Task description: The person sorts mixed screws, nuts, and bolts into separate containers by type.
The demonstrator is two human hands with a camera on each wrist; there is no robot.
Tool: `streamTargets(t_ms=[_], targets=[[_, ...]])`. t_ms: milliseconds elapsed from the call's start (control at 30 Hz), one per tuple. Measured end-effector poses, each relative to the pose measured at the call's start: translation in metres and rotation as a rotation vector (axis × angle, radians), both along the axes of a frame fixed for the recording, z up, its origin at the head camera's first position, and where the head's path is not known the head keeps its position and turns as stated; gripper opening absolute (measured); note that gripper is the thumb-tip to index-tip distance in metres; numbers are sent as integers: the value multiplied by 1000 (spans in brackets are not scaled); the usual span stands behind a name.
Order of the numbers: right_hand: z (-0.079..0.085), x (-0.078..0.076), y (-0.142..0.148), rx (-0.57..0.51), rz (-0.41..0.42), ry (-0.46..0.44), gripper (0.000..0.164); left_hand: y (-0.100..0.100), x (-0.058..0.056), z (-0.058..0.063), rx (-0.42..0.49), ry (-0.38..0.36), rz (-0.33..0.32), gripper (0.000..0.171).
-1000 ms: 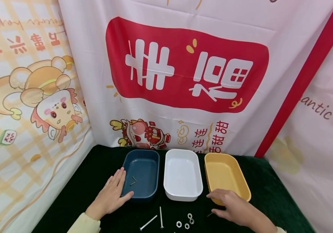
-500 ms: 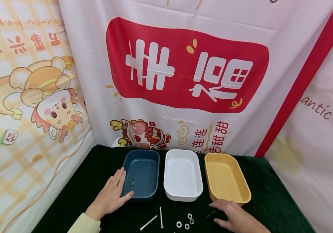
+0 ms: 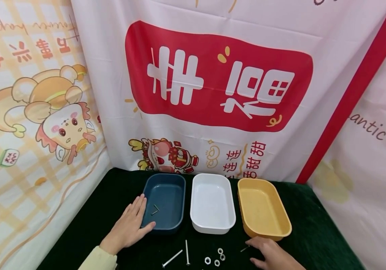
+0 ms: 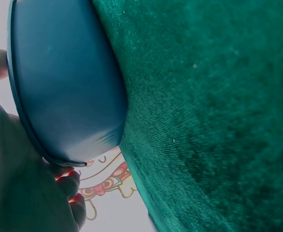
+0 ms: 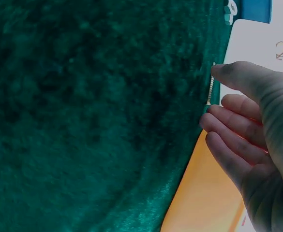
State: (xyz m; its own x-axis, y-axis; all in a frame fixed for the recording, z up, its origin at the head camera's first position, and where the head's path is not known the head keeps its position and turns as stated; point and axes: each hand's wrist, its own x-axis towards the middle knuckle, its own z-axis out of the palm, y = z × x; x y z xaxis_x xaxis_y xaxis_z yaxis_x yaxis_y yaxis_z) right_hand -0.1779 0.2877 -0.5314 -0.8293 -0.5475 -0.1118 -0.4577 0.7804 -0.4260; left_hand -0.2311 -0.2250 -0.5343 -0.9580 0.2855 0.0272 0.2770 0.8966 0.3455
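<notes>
The work area is backed by a smooth, creased hanging cloth (image 3: 220,33) and covered with a green velvet cloth (image 3: 318,221) of visible pile. Three shallow, round-cornered trays, apparently plastic, are set in a row, apart: a white tray (image 3: 212,200) between a blue tray (image 3: 164,195) and a yellow tray (image 3: 264,206); separate holding of parts is presumably served. By the left hand (image 3: 128,223), fingers extended, the blue tray is touched along its side, with the thumb at the near corner, probably for steadiness. The right hand (image 3: 269,255) is parted, thumb well clear of forefinger, about a thin screw (image 3: 245,248) with a ribbed shank, lying before the yellow tray; contact cannot be confirmed. Two long bolts (image 3: 172,258), bright and straight, are laid before the blue and white trays. Two small screws (image 3: 156,207) are contained in the blue tray. Four ring-shaped metal nuts (image 3: 207,260) are grouped loosely before the white tray.
</notes>
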Motion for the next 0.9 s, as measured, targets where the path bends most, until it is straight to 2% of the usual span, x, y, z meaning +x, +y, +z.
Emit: streamTargets(t_ms=[200, 467, 900], targets=[[-3, -4, -2, 21, -1, -6, 30, 1, 0, 0, 1, 0, 0, 101], [-2, -6, -5, 31, 49, 33, 18, 1, -1, 0, -6, 5, 2, 101], [-3, -2, -14, 14, 7, -79, 14, 1, 1, 2, -12, -24, 9, 102]])
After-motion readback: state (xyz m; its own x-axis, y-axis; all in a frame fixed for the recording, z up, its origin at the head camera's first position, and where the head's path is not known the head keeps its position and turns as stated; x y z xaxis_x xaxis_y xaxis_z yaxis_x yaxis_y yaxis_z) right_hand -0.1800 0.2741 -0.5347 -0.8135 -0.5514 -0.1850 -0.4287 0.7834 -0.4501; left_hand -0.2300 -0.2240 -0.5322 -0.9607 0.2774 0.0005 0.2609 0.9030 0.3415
